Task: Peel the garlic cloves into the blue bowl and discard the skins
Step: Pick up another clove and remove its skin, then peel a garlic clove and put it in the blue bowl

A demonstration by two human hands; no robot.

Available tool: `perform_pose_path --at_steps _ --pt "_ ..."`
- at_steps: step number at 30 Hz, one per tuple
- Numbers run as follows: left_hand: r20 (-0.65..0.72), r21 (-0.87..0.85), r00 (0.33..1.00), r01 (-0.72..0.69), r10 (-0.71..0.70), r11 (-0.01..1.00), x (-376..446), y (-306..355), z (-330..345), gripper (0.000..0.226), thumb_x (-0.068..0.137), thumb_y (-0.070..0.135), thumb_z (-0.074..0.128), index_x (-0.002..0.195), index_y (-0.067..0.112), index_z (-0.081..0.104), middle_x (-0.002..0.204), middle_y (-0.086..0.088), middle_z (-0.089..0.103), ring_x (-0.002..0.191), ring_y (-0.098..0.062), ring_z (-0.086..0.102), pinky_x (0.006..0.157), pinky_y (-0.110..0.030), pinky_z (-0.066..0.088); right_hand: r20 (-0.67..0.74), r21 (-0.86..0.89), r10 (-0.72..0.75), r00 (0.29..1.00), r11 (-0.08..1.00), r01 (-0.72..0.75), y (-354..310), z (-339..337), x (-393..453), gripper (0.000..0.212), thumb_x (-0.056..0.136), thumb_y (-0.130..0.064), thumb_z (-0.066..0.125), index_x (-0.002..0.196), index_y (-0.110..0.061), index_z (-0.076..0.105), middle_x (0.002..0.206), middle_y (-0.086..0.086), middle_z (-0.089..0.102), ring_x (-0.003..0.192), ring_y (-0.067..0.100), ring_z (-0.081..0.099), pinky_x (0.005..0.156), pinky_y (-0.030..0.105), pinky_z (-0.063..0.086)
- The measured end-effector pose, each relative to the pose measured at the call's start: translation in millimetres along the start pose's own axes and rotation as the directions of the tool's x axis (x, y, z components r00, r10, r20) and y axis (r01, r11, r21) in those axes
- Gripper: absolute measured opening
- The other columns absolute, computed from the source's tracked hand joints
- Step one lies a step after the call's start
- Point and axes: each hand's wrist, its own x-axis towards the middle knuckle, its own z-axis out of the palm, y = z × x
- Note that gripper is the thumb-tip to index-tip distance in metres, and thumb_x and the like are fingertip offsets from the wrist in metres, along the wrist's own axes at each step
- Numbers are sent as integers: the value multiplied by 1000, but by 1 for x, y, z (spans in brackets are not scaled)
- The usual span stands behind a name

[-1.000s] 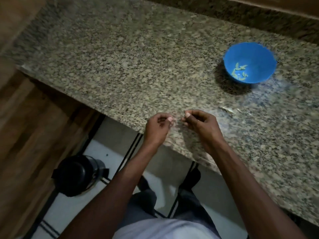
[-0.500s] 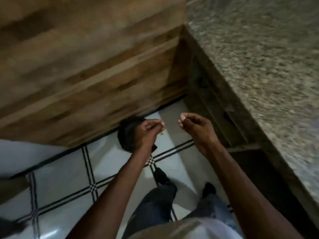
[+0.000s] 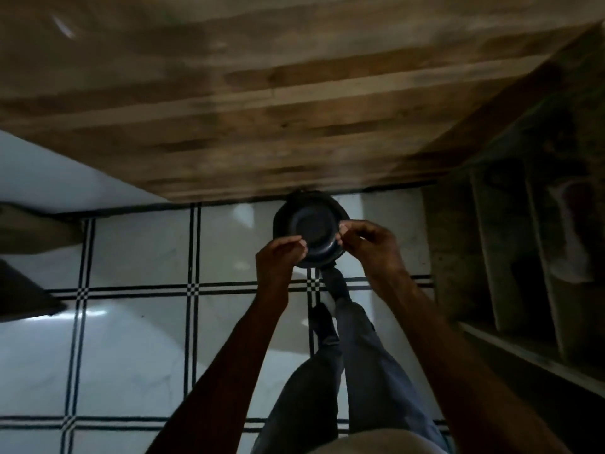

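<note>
I could not tell whether the left hand [image 3: 282,257] or the right hand [image 3: 370,245] pinched any garlic skin; anything between the curled fingertips was too small and dim. Both hands covered the near rim of the black bin [image 3: 309,229] at twelve o'clock. The shelves [image 3: 510,257] at three o'clock were dark, their contents unreadable. The frame's bottom edge cut off both forearms.

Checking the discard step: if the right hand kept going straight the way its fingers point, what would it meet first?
Most likely the black bin on the floor: the right hand points its pinched fingers over the bin's lid. The height above the lid is unclear.
</note>
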Motion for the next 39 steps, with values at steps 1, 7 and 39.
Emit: perform_pose_path --at_steps 1,7,39 --pt "-6 -20 1000 12 -12 1000 6 -5 -2 18 87 -2 76 100 10 77 102 -13 78 100 -28 75 90 -34 59 -9 -35 21 1000 999 -21 7 7 9 17 94 -10 72 110 -3 73 108 12 76 101 24 75 97 48 60" --pt "-76 -39 989 128 -130 991 59 -46 -8 13 89 2 75 100 9 77 98 -15 78 92 -27 74 84 -32 59 -10 -172 112 994 979 -112 57 27 72 26 90 -8 78 114 1 74 109 14 76 104 35 74 98 53 59" --pt "-11 -133 965 257 -261 957 138 -126 -17 16 90 -4 70 89 11 76 88 -12 73 83 -23 67 82 -33 54 -47 -63 175 983 982 -178 140 64 151 39 86 -1 77 122 12 66 110 22 73 97 26 75 84 31 62"
